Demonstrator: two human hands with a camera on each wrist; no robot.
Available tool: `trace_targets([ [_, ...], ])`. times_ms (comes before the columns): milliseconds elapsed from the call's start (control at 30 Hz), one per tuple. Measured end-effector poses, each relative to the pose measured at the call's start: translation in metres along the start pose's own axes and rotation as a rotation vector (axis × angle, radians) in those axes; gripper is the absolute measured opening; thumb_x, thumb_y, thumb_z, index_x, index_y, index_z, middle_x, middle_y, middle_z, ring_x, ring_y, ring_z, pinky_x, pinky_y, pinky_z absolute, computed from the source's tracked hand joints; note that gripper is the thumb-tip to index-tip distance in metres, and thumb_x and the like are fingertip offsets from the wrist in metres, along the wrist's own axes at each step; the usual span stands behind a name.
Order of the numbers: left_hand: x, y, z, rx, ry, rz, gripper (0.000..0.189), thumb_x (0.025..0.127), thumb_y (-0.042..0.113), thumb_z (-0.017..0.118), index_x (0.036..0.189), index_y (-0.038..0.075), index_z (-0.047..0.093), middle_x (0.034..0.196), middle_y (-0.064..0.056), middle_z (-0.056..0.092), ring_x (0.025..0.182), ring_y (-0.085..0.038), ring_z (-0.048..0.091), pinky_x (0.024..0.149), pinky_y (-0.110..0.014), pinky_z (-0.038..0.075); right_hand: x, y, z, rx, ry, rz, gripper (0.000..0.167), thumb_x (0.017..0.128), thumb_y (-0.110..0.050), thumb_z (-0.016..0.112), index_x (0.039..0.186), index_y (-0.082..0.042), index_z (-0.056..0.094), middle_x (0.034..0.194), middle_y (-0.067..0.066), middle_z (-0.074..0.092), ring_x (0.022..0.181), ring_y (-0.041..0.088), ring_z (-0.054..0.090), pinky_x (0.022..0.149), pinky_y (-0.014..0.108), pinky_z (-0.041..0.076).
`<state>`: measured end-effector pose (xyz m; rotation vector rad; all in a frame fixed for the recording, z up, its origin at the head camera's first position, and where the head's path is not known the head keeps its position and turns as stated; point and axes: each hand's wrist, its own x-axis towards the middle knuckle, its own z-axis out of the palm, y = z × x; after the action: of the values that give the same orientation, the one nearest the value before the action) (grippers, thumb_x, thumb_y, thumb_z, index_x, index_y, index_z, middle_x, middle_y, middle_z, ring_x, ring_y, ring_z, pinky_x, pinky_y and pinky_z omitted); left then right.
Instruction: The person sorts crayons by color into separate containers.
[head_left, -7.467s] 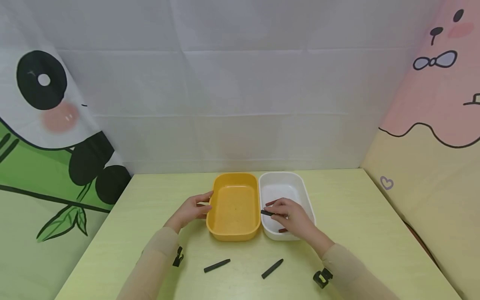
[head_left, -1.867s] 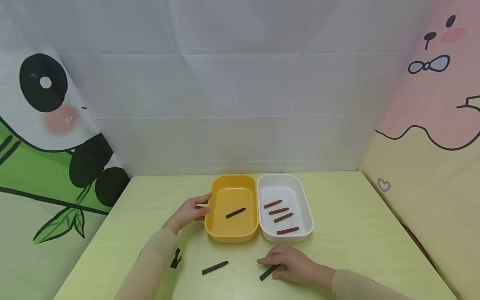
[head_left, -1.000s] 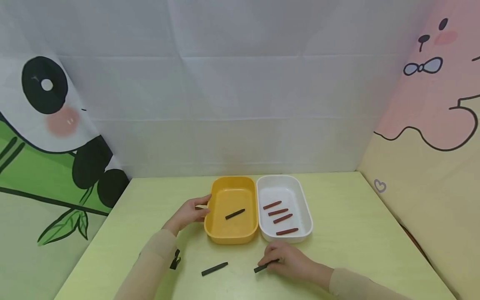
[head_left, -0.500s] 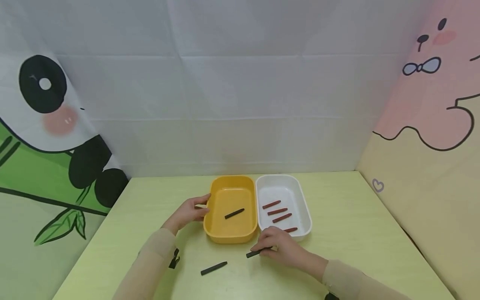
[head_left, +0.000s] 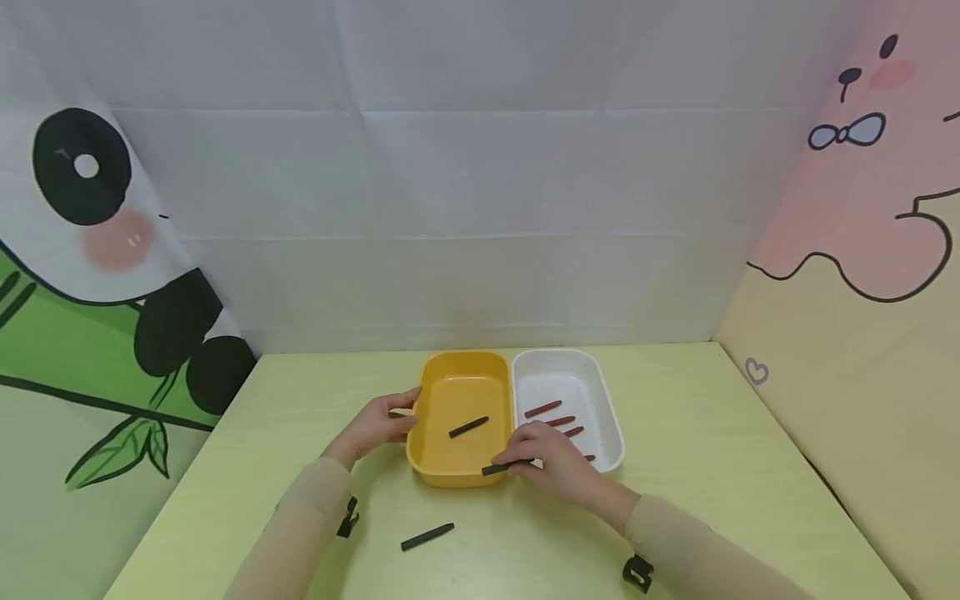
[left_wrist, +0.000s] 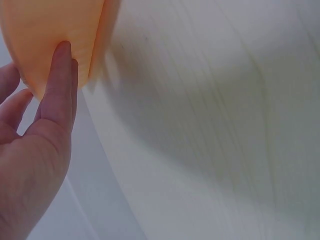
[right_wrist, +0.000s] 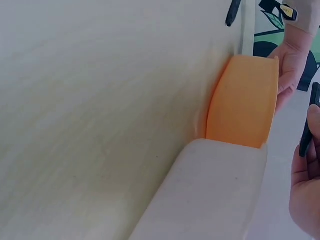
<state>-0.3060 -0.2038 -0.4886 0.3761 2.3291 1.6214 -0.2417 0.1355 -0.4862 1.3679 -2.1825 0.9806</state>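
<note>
My right hand (head_left: 553,467) pinches a black crayon (head_left: 495,470) between thumb and fingers, above the near edge where the yellow tray (head_left: 467,385) and white tray (head_left: 562,375) meet. In the right wrist view the held crayon (right_wrist: 306,131) points out from the fingertips. Straight fingers of my left hand (head_left: 375,429) touch the yellow tray's left outer wall; the left wrist view shows this hand (left_wrist: 42,145) against the wall. Inside the yellow tray lies another black crayon (head_left: 468,427). Several red crayons (head_left: 543,409) lie in the white tray, partly hidden by my right hand.
A third black crayon (head_left: 427,537) lies on the pale yellow table (head_left: 675,417) in front of the yellow tray. Both trays stand side by side near the back edge. A white cloth (head_left: 480,208) hangs behind, with cartoon-printed cloths at both sides.
My right hand picked up the black crayon from the table at front right and carried it up and left to the trays. Earlier, one black crayon came into the yellow tray. My left hand stayed put.
</note>
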Motion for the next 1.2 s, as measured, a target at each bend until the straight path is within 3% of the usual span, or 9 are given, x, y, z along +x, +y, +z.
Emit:
trace_targets([
  [267, 0.0, 0.0, -0.002, -0.006, -0.005, -0.004, 0.058, 0.1, 0.001, 0.054, 0.153, -0.002, 0.029, 0.153, -0.029, 0.032, 0.119, -0.044, 0.055, 0.085, -0.041, 0.056, 0.023, 0.007, 0.002, -0.006, -0.02, 0.089, 0.027, 0.08, -0.002, 0.08, 0.104, -0.014, 0.079, 0.097, -0.002, 0.065, 0.093, 0.016, 0.059, 0.081, 0.03, 0.049],
  [700, 0.001, 0.0, -0.003, -0.007, 0.011, -0.019, 0.058, 0.099, 0.0, 0.054, 0.153, -0.002, 0.03, 0.152, -0.029, 0.034, 0.119, -0.045, 0.055, 0.085, -0.042, 0.056, 0.054, 0.01, 0.012, 0.013, -0.086, 0.231, 0.022, 0.085, -0.007, 0.077, 0.105, -0.015, 0.079, 0.099, -0.002, 0.066, 0.096, 0.017, 0.058, 0.085, 0.031, 0.049],
  [1200, 0.002, -0.001, -0.002, -0.001, 0.016, -0.025, 0.058, 0.099, 0.001, 0.055, 0.152, -0.002, 0.032, 0.15, -0.03, 0.036, 0.117, -0.044, 0.057, 0.084, -0.041, 0.057, 0.069, 0.026, 0.025, -0.019, -0.103, 0.298, 0.021, 0.087, -0.007, 0.076, 0.105, -0.017, 0.079, 0.098, -0.003, 0.066, 0.091, 0.015, 0.059, 0.082, 0.032, 0.049],
])
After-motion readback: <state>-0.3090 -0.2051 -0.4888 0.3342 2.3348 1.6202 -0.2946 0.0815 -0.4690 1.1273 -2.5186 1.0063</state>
